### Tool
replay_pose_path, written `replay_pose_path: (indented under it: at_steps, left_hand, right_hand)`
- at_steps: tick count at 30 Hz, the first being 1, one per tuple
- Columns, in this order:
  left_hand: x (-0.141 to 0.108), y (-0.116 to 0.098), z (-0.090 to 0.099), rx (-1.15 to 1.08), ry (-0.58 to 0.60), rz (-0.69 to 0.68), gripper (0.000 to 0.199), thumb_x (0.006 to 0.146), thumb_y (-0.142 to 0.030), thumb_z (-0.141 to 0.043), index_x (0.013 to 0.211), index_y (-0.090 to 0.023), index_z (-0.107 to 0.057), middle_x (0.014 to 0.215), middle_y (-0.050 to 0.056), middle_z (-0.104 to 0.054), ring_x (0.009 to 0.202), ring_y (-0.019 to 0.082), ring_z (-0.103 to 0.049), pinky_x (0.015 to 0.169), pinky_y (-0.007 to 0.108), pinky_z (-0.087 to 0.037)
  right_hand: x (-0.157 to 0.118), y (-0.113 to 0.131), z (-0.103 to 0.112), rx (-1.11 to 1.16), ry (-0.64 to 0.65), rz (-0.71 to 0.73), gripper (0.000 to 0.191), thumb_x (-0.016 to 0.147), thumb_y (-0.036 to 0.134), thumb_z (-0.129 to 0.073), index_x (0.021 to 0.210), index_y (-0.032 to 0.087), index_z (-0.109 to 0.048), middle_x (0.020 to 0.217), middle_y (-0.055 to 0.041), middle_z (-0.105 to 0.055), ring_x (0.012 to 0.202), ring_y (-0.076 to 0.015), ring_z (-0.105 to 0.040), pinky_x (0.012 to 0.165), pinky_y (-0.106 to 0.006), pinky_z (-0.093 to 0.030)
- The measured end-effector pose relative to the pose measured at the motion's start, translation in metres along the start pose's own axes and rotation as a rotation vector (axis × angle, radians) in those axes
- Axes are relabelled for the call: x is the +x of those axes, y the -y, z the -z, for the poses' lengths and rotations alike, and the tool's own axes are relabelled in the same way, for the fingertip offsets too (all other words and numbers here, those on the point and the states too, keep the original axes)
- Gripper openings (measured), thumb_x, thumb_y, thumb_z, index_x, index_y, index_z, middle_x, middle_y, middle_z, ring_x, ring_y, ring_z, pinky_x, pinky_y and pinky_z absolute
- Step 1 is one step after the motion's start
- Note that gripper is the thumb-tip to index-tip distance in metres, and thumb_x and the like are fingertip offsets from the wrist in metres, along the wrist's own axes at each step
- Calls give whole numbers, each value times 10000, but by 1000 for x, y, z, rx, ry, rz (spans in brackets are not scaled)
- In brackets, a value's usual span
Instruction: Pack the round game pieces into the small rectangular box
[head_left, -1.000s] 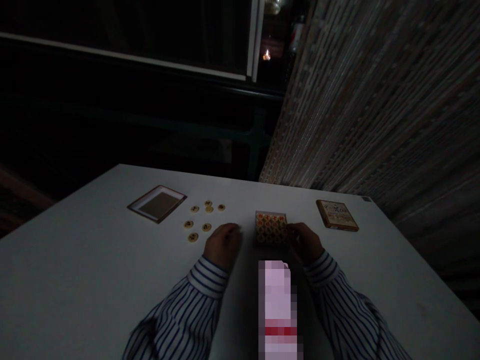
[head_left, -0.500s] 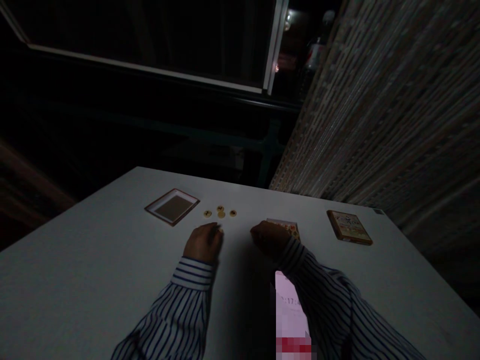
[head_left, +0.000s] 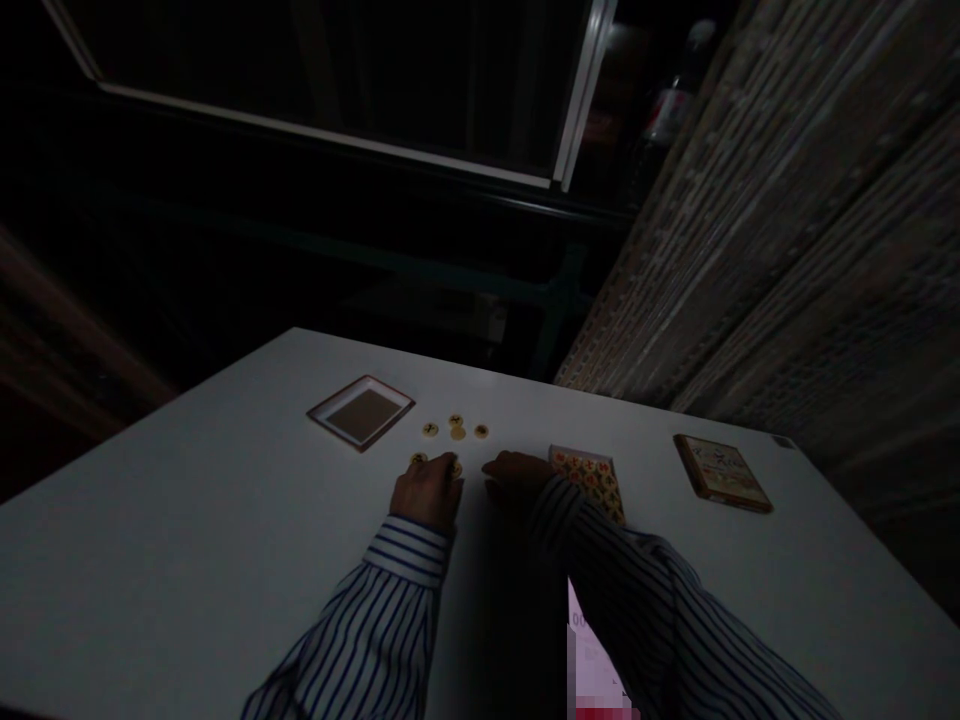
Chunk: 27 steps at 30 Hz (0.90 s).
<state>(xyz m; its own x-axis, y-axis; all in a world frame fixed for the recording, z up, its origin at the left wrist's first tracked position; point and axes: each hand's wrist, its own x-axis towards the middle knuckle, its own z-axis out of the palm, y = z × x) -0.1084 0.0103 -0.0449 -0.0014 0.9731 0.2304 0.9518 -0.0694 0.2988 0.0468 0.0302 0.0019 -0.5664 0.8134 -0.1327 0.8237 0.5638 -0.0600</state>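
My left hand (head_left: 427,492) is closed at the middle of the white table, its fingertips on a round Chinese chess piece (head_left: 457,469). Another piece (head_left: 418,458) lies right by its knuckles. To the right, my right hand (head_left: 519,474) is curled with its fingertips toward the left hand; dim light hides what they hold, if anything. Beside its wrist lies an open box of Chinese chess pieces (head_left: 589,474), filled with rows of them and partly covered by my sleeve. Beyond my left hand sit a few loose pieces (head_left: 456,421), one overlapping another.
A shallow tray-like lid (head_left: 324,411) lies at the far left of the white table (head_left: 225,520). A flat printed box (head_left: 724,473) is at the right. A lit phone (head_left: 596,660) shows under my right forearm. A string curtain (head_left: 750,250) hangs behind the table's right side.
The view has shifted, so the table items sit further right. My right hand has come closer to my left, uncovering more of the filled box. Pieces now show at my left hand.
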Motion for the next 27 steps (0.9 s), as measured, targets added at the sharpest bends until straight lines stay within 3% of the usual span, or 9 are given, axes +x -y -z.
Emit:
replay_pose_path:
  at_steps: [11,27]
  left_hand:
    - [1,-6,4,50,-13,42,310,734,-293,-471,1016,-203,-561,940,90,-629,958,257,-512,745,372,-404]
    - [-3,-5,-3,-225,-287,-132,355,776,-318,-408,1049,-123,-527,992,110,-621,900,205,-572,795,325,-432]
  right_hand:
    - [0,-3,2,-6,53,-1,348,781,319,-374,1065,196,-533,1007,-99,-566,888,-209,-552,695,-331,-439]
    - [-25,-7,13,23,-48,-2,353,792,309,-368,1081,177,-522,996,-93,-573,874,-191,-551,707,-296,-424]
